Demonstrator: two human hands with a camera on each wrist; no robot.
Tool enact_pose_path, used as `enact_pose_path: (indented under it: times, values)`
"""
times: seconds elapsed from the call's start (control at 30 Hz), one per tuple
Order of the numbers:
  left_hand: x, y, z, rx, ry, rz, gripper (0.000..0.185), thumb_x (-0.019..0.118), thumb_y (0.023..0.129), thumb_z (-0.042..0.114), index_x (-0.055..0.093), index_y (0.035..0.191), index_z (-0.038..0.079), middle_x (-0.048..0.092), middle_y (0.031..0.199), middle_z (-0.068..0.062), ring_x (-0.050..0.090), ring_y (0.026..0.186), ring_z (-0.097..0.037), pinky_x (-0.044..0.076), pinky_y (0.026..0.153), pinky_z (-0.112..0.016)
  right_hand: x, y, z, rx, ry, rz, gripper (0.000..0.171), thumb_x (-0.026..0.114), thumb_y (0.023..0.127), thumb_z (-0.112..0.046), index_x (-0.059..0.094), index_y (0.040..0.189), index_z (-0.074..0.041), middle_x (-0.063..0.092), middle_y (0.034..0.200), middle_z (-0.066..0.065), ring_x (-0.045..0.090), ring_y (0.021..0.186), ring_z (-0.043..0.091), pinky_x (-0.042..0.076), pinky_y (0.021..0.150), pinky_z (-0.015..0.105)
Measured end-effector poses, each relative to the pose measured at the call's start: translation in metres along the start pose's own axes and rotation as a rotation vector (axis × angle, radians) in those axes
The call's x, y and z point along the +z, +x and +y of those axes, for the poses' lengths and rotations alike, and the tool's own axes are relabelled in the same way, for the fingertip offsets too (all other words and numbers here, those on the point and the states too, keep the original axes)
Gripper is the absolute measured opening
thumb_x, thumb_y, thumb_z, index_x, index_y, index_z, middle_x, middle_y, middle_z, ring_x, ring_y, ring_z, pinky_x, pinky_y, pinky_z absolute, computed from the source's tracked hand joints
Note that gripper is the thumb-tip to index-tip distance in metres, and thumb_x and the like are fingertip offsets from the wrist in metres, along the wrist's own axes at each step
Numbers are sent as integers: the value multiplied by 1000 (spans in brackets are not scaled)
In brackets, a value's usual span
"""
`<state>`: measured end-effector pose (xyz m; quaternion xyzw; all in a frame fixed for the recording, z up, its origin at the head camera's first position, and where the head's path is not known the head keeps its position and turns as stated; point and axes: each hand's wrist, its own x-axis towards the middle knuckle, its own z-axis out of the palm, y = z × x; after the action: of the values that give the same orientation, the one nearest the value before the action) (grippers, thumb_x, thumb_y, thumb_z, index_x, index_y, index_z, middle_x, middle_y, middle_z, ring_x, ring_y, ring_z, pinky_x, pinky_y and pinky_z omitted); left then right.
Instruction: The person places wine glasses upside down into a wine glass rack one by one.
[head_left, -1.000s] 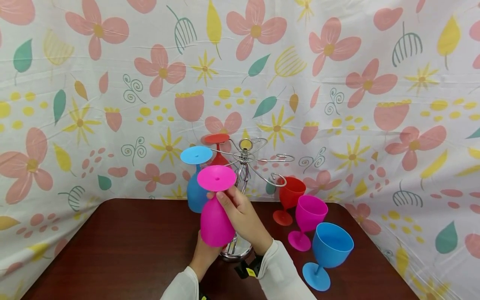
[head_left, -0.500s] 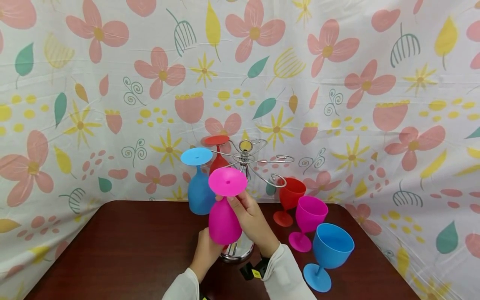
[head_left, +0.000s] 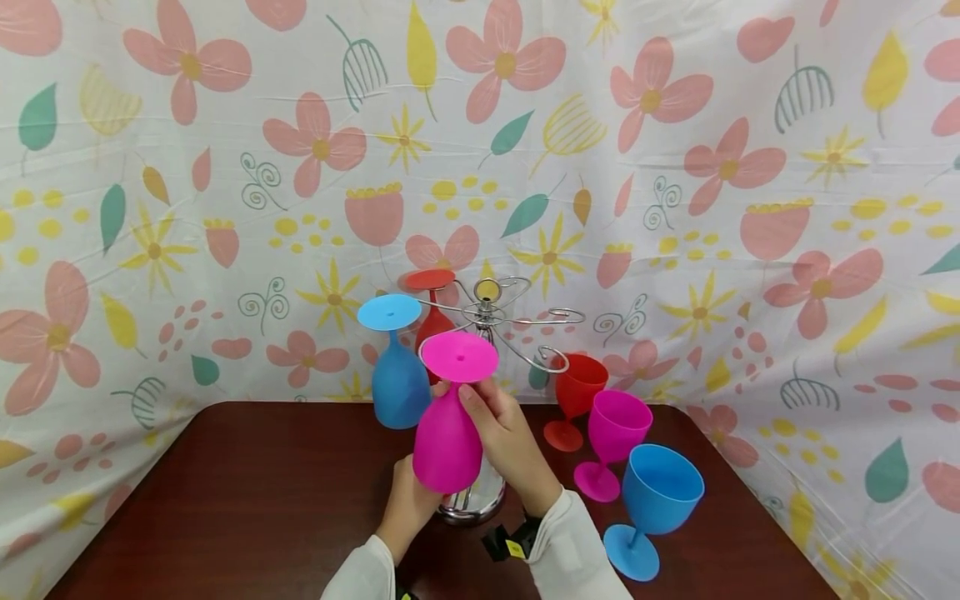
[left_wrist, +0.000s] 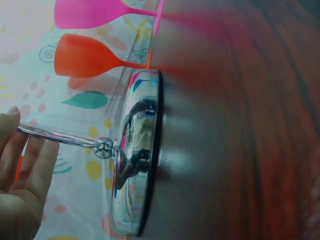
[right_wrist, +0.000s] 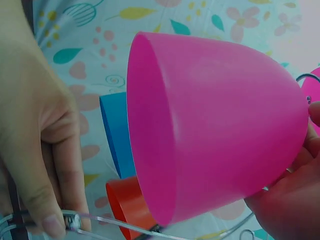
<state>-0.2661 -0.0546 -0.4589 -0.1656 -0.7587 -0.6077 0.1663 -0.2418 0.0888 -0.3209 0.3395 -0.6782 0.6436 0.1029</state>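
Upside down, a pink plastic goblet (head_left: 448, 446) hangs at the near left of a chrome wire goblet stand (head_left: 486, 312). My right hand (head_left: 513, 446) pinches it around the stem, just under its foot. In the right wrist view the pink bowl (right_wrist: 220, 125) fills the middle, with a wire arm close by the stem. My left hand (head_left: 408, 504), partly behind the goblet, grips the stand's post (left_wrist: 65, 137) above the round chrome base (left_wrist: 137, 160). A blue goblet (head_left: 401, 383) and a red goblet (head_left: 435, 325) hang inverted from the stand's left side.
Upright on the table's right side stand a red goblet (head_left: 580, 387), a pink goblet (head_left: 617, 429) and a blue goblet (head_left: 660, 492). Bare wire loops (head_left: 551, 358) reach out to the right. A flowered cloth (head_left: 225, 167) hangs behind the dark table (head_left: 247, 500).
The right hand has carried the inverted pink goblet a little to the right, nearer the stand's middle; it barely moves over the last half second. The left hand stays at the post.
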Motion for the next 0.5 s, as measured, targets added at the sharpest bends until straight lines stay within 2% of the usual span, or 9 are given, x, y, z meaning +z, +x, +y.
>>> enact_pose_path:
  times: [0.03,0.1,0.23,0.27,0.37,0.5]
  values:
    - [0,0,1,10,-28,2,17,66,86,2,58,73,10,56,55,3,56,48,-14,50,50,-28,-1,-1,-1,4,0,-2,34,45,105,-17,50,137,-4,59,123,15,57,112,27,51,93,36]
    - [-1,-1,0,35,-40,23,15,69,84,0,60,77,10,57,59,4,57,51,-13,51,52,-28,-3,-4,-2,15,-18,5,37,46,104,-16,48,140,-6,56,127,13,55,115,27,50,94,35]
    - [0,1,-6,80,-7,59,14,72,84,4,60,83,12,57,66,7,54,59,-10,48,55,-26,-11,-12,-6,12,-120,8,38,50,103,-16,48,141,-11,54,132,7,53,121,25,48,97,34]
    - [0,1,-6,77,11,64,14,71,84,5,60,84,13,57,66,8,52,60,-6,48,55,-26,-14,-15,-7,-1,-163,9,38,51,103,-16,49,140,-12,55,132,5,53,122,24,48,97,34]
    - [2,0,-2,45,-24,49,14,70,85,5,59,79,11,57,63,7,52,57,-6,47,53,-26,-26,-25,-14,-59,-319,-12,40,54,101,-15,49,140,-15,56,134,0,53,124,20,46,100,35]
    - [0,-3,15,49,-39,58,14,69,83,2,59,76,9,56,61,6,51,55,-3,47,53,-25,-46,-42,-28,-87,-545,-62,44,61,98,-18,50,141,-20,55,135,-9,51,124,11,47,98,33]
